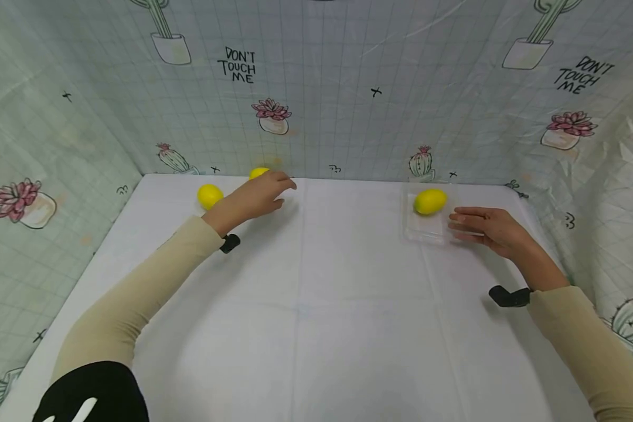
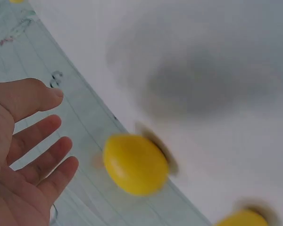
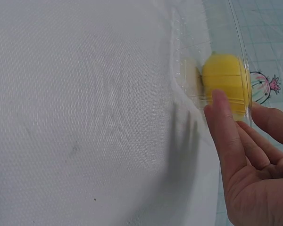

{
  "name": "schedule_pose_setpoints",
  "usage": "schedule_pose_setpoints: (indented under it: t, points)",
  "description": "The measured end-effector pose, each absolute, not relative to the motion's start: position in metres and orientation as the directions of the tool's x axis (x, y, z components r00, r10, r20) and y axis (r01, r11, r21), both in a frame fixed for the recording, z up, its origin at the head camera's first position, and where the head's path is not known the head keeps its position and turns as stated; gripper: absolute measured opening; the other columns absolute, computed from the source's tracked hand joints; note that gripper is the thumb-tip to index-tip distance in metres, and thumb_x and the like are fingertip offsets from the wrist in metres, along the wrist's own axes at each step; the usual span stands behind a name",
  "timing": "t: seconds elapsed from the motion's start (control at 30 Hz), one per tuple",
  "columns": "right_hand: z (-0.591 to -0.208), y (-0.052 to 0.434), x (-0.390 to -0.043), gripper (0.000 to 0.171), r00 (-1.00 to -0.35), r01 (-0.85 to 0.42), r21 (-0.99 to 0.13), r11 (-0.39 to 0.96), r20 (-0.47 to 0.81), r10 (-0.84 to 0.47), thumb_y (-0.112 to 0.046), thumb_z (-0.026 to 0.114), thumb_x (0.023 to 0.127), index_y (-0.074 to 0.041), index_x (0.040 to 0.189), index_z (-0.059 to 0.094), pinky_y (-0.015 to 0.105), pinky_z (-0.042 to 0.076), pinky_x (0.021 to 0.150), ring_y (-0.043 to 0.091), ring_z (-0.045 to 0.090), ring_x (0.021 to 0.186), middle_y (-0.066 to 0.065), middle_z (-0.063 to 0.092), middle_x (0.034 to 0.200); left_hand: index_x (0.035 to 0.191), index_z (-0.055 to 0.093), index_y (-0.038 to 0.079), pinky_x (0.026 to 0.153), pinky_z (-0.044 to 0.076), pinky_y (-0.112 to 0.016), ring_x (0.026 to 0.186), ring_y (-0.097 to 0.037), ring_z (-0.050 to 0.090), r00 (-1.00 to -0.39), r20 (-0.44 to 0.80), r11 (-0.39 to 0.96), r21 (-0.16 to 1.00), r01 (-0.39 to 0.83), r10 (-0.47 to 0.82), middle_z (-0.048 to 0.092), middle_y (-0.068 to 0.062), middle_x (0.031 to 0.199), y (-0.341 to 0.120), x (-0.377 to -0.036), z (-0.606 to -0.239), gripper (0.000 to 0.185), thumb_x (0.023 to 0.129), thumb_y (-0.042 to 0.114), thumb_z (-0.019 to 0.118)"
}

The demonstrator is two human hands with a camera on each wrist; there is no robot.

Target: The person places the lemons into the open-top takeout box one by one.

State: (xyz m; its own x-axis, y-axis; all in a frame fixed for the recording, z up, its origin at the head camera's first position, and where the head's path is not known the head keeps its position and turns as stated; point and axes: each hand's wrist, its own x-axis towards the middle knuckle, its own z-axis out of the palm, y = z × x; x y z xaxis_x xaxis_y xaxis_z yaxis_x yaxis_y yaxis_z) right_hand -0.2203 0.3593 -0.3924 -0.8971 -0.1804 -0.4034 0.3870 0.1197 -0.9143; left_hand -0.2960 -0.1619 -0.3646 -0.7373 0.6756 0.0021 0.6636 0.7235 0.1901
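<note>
1. Three smooth, egg-shaped yellow lemons sit on the white woven tablecloth: two by the left hand, one by the right hand.
2. The left hand is open, fingers straight and spread, holding nothing. The far yellow lemon lies just beyond its fingertips against the cactus-print backdrop; the near yellow lemon rests just to the outer side of the wrist.
3. The right hand is relaxed and flat, fingers extended, touching the edge of a clear thin plastic tray. The third yellow lemon sits inside the tray, just ahead of the fingertips.
4. Judged from this, the step in hand is a reach for the far lemon while the right hand steadies the tray.
5. The next move likely calls for curling the fingers round the rounded, slippery fruit, which could roll, and carrying it across to the light, flimsy tray.
</note>
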Motion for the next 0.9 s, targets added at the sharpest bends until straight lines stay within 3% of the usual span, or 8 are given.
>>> schedule_pose_setpoints:
  t: [0.13,0.37,0.53,0.77,0.9]
  points:
    - [-0.393,0.361,-0.219,0.075,-0.9,0.382,-0.917,0.112,-0.397,-0.182,-0.018,0.062,0.103,0.006,0.159,0.018,0.031,0.058,0.089,0.005,0.071,0.104,-0.016,0.072,0.11,0.132,0.062,-0.001,0.107,0.046,-0.05,0.126,-0.041,0.052,-0.771,-0.007,0.76,0.177,0.626,0.637,0.059,-0.022,0.135,-0.193,-0.297,-0.361,0.041,0.092,0.0,0.072]
    - [-0.396,0.363,-0.221,0.075,-0.902,0.373,-0.917,0.145,-0.394,-0.176,-0.021,0.062,0.103,0.004,0.159,0.019,0.03,0.057,0.091,0.005,0.069,0.108,-0.013,0.068,0.12,0.14,0.056,0.001,0.11,0.041,-0.059,0.134,-0.046,0.043,-0.858,-0.138,0.868,0.135,0.478,0.494,0.05,-0.025,0.145,-0.249,-0.293,-0.354,0.05,0.092,0.003,0.072]
    - [-0.396,0.361,-0.223,0.074,-0.905,0.364,-0.908,0.21,-0.397,-0.151,-0.026,0.062,0.103,0.002,0.159,0.023,0.03,0.056,0.093,0.002,0.068,0.108,-0.007,0.061,0.135,0.141,0.055,0.002,0.108,0.041,-0.061,0.135,-0.046,0.04,-0.867,-0.184,0.886,0.133,0.444,0.463,0.047,-0.025,0.146,-0.28,-0.292,-0.356,0.055,0.089,0.001,0.074]
    - [-0.397,0.36,-0.224,0.072,-0.899,0.389,-0.899,0.202,-0.418,-0.132,-0.025,0.062,0.103,0.0,0.159,0.025,0.03,0.056,0.093,0.003,0.068,0.109,-0.01,0.063,0.128,0.137,0.059,0.0,0.107,0.042,-0.062,0.13,-0.047,0.044,-0.878,-0.203,0.901,0.127,0.416,0.434,0.05,-0.026,0.142,-0.301,-0.293,-0.362,0.058,0.083,-0.008,0.077]
    - [-0.397,0.362,-0.223,0.073,-0.9,0.389,-0.904,0.18,-0.414,-0.135,-0.023,0.063,0.102,0.002,0.159,0.024,0.029,0.057,0.091,0.005,0.068,0.11,-0.001,0.06,0.14,0.137,0.057,-0.001,0.107,0.041,-0.062,0.131,-0.047,0.043,-0.879,-0.209,0.903,0.137,0.408,0.429,0.05,-0.026,0.143,-0.307,-0.295,-0.367,0.057,0.083,-0.014,0.072]
